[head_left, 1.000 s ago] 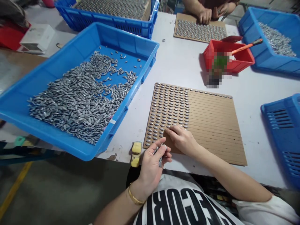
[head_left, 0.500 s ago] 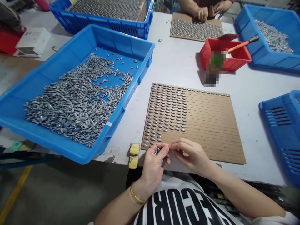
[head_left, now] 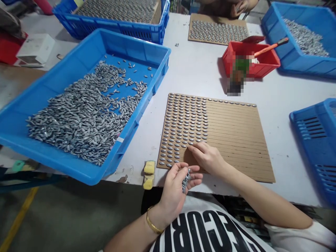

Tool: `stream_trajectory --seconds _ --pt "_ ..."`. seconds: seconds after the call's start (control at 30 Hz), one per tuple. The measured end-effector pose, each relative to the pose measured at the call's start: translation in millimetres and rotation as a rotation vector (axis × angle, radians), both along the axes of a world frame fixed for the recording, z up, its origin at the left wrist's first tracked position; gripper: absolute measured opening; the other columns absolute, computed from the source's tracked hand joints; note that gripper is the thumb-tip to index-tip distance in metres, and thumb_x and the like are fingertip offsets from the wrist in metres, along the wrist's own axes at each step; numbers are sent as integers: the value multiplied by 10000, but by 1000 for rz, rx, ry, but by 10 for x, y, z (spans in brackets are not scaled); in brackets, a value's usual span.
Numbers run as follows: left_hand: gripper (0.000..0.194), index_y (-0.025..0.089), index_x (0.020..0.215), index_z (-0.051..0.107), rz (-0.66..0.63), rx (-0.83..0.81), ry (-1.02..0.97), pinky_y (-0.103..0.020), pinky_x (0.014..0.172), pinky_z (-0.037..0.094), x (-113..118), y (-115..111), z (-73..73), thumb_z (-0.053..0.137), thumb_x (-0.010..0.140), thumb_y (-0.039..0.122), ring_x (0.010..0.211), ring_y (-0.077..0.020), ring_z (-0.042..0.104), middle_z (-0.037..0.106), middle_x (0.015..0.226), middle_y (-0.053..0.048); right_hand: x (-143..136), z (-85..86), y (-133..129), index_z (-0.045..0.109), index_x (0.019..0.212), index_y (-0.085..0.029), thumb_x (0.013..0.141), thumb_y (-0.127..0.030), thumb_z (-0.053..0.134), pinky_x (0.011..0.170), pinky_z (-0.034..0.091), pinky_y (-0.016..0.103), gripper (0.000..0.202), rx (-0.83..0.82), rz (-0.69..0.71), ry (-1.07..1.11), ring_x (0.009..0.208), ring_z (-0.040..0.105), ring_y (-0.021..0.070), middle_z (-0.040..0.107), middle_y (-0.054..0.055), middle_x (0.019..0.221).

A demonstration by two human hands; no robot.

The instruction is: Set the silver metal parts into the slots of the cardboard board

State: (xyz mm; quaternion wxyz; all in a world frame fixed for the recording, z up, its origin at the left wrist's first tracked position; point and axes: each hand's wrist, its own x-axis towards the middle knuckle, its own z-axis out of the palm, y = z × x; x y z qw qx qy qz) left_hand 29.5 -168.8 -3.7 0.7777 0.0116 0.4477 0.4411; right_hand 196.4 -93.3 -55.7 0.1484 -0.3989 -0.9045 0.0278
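My left hand (head_left: 176,185) is cupped, palm up, at the table's front edge, holding several small grey spindle-shaped pieces (head_left: 186,181). My right hand (head_left: 208,159) rests over the grooved cardboard sheet (head_left: 236,140), its thumb and fingers pinched together at the sheet's surface; whatever lies between the fingertips is hidden. Rows of the same grey pieces (head_left: 186,120) cover the sheet's left part, and one line of them runs along its far edge. To the left, a blue tray (head_left: 154,84) contains a large loose heap of these pieces (head_left: 78,112).
Two yellow blocks (head_left: 149,174) lie by the sheet's near left corner. A red bin (head_left: 265,68) with an orange-handled tool stands behind it. Blue baskets (head_left: 311,150) are at the right and back. Across the table, a person's hand (head_left: 239,7) is above another filled cardboard sheet (head_left: 191,33).
My right hand has moved from beside my left hand up onto the cardboard. My left hand has opened somewhat, showing the pieces. The person's hands opposite have lifted off their sheet.
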Motion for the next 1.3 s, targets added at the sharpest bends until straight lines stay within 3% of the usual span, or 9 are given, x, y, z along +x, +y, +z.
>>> stream_trajectory --seconds 0.17,0.33,0.47,0.6,0.73,1.0,1.1,1.2,1.3 --pt "164 135 909 571 -22 38 4 -299 763 536 -11 -3 -15 622 845 277 812 -181 679 694 952 -110 -15 8 -5 628 1086 -125 926 -153 454 653 445 263 237 -6 -10 -100 875 536 197 606 118 979" --pt "244 110 978 635 18 4 18 -246 637 534 -24 -7 -58 642 827 302 662 -131 641 661 777 -59 -28 6 1 641 1048 -132 918 -127 448 641 446 256 233 -20 -15 -91 868 547 190 615 112 954" --pt "300 107 1078 615 45 -7 -4 -302 706 548 -31 -13 -59 599 850 301 754 -182 675 689 901 -118 -39 87 -28 636 1049 -147 911 -122 459 656 471 255 226 -50 -72 61 840 580 173 638 93 958" --pt "223 155 1001 589 40 2 -8 -330 779 540 -34 -19 -57 643 821 275 828 -194 678 690 937 -94 -38 346 -139 617 1066 -189 922 -180 493 667 498 251 189 -281 -69 394 792 595 144 642 73 958" --pt "207 160 903 592 7 30 22 -286 693 538 -15 -21 -72 692 786 299 720 -139 636 659 808 -38 -29 584 -241 637 1015 -205 928 -228 516 654 486 249 152 -513 30 465 737 579 131 643 49 866" --pt "205 143 844 621 -3 85 103 -207 554 465 57 -23 -128 747 727 254 581 -83 520 558 643 13 27 632 -318 643 940 -203 930 -200 503 613 451 232 140 -648 36 462 695 564 116 632 30 795" --pt "202 145 896 621 5 66 54 -234 598 497 56 -9 -93 712 761 264 681 -122 601 637 776 -35 87 549 -303 643 953 -207 924 -192 514 611 468 231 133 -538 4 484 701 579 120 643 38 819" --pt "279 132 1060 612 43 22 -32 -343 744 542 45 -1 -23 610 830 290 885 -228 670 675 1034 -132 162 361 -245 635 977 -207 918 -157 502 657 496 258 153 -244 -107 450 774 602 148 656 63 879" --pt "335 112 1149 566 32 -11 -79 -414 839 526 61 -10 18 560 847 257 955 -279 674 666 1114 -182 208 134 -180 634 1010 -191 913 -126 480 685 508 274 193 -59 -135 321 825 612 170 661 80 921"
